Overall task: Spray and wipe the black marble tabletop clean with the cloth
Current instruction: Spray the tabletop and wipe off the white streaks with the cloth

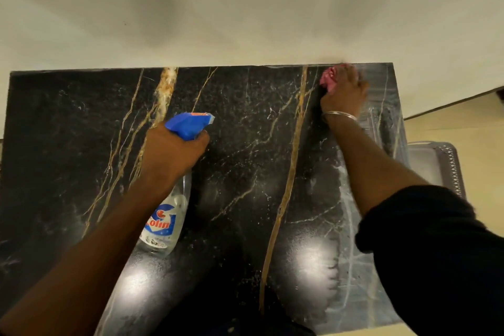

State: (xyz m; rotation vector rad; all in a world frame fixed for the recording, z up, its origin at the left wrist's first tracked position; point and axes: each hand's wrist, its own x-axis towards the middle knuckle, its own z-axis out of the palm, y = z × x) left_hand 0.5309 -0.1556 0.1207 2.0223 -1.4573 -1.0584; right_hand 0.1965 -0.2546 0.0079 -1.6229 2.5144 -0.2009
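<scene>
Outstretched, right hand (344, 90) on cloth (328, 78)

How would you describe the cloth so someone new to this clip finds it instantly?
Start at the black marble tabletop and go to its far right corner by the wall. There the right hand presses a small bunched cloth onto the stone. It is the only pink thing; the spray bottle in the left hand is blue-topped and clear.
</scene>
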